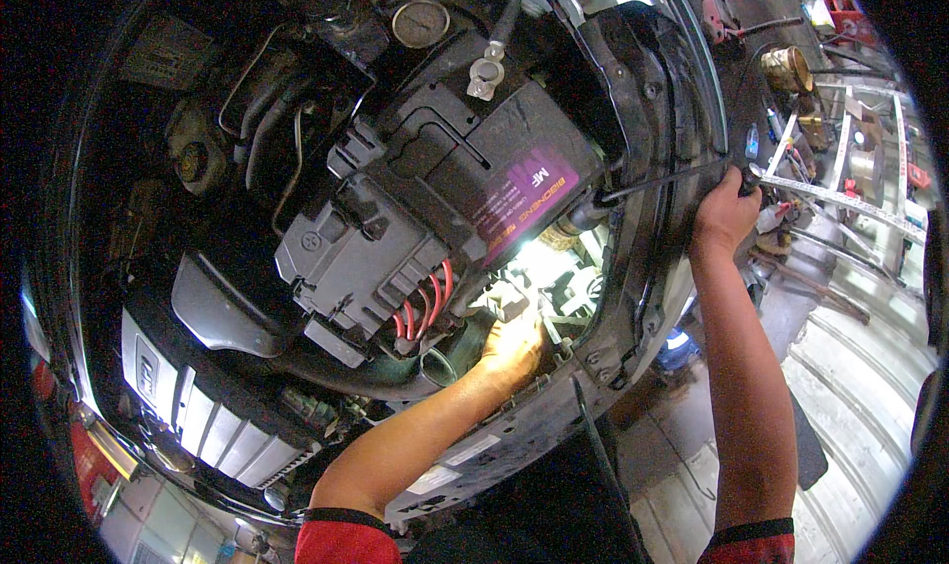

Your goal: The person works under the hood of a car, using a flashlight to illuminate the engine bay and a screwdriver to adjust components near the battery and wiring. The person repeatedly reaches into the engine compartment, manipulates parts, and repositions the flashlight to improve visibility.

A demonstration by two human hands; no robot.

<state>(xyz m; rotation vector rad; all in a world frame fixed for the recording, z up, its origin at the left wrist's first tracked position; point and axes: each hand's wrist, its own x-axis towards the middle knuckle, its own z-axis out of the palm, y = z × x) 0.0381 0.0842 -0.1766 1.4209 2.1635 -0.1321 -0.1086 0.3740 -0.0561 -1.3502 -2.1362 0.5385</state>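
Observation:
My left hand point(516, 345) reaches into the brightly lit gap behind the front edge of a car's engine bay. Glare washes out its fingers, so I cannot make out what they touch or grip. My right hand point(730, 213) is wrapped round the dark handle of a long screwdriver-like tool, out over the fender side. Its thin shaft point(657, 182) slants left to a black round fitting point(585, 215) beside the battery point(539, 119); whether the tip touches it is unclear. A grey fuse box point(346, 262) with red cables point(432, 302) sits left of the gap.
A loose cable clamp point(484, 75) lies at the battery's far side, near a round gauge point(420, 23). The engine cover point(203, 406) is at lower left. A dark rod point(598, 440) crosses the front edge. Right of the car stands a pale metal frame point(840, 134) among tools.

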